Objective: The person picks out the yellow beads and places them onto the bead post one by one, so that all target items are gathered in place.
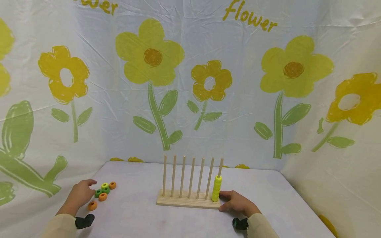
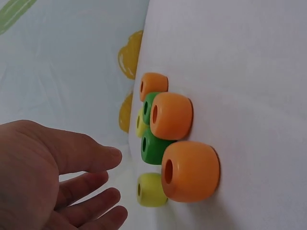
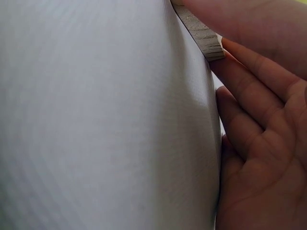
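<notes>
A wooden peg stand (image 1: pixel 187 202) with a row of upright pegs sits on the table. Several yellow beads (image 1: pixel 216 189) are stacked on its rightmost peg; the other pegs are bare. My right hand (image 1: pixel 238 202) holds the base's right end, thumb at the front and fingers behind; the right wrist view shows the base's corner (image 3: pixel 205 38) between them. Over at the left, my left hand (image 1: pixel 81 193) hovers beside loose beads, fingers apart and holding nothing. Those include orange beads (image 2: pixel 191 171), green beads (image 2: pixel 156 149) and yellow beads (image 2: pixel 151 190), lying close together.
A white cloth covers the table (image 1: pixel 134 218). Behind it and along the sides hangs a flower-printed curtain (image 1: pixel 208 138). One orange bead (image 1: pixel 92 206) lies nearer the front than the others. Black straps (image 1: pixel 84 221) are on both wrists.
</notes>
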The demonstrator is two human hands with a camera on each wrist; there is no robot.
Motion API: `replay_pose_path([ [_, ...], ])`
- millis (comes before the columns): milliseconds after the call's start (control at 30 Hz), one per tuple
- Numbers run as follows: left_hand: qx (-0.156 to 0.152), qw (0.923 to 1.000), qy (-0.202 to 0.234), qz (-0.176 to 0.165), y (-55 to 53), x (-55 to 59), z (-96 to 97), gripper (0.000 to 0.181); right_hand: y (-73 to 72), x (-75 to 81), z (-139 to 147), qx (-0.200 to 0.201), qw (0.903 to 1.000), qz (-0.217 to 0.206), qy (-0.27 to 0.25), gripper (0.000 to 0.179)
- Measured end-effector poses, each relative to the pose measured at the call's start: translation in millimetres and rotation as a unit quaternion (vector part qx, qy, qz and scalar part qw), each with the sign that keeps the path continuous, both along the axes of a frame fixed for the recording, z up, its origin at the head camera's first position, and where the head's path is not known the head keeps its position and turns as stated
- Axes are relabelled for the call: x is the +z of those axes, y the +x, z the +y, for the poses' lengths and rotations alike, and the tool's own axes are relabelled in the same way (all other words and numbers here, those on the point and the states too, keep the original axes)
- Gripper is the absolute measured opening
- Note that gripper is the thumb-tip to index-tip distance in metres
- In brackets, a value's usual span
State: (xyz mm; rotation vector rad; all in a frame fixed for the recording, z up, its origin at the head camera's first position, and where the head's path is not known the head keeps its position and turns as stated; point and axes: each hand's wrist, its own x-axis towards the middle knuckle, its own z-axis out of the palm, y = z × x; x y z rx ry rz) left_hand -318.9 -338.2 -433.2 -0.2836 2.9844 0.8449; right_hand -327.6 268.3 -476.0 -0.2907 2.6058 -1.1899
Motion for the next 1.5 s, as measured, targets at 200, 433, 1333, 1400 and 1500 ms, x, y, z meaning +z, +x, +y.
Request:
replay_pose_path([
  [200,-0.008,0.9999,-0.013,-0.006,-1.1,-4.0,-7.2,0.047,0.0,0.6,0,0.003,1.0000,0.000,0.000,0.073],
  [433,-0.008,0.9995,-0.023,-0.020,-5.1,-12.1,-11.8,0.045,0.3,0.5,-1,0.007,1.0000,0.000,0.001,0.073],
  [1333,0.028,0.9983,-0.027,-0.043,-9.9,-23.0,-13.3,0.037,-1.1,0.8,1,0.001,0.9999,-0.007,0.010,0.071],
  [1400,0.029,0.9983,-0.027,-0.043,-9.0,-22.9,-13.2,0.037,-1.3,0.8,1,-0.001,0.9999,-0.009,0.010,0.072],
  [1500,0.029,0.9984,-0.023,-0.043,-7.7,-22.7,-12.8,0.037,-1.5,0.8,2,-0.004,0.9999,-0.010,0.012,0.072],
])
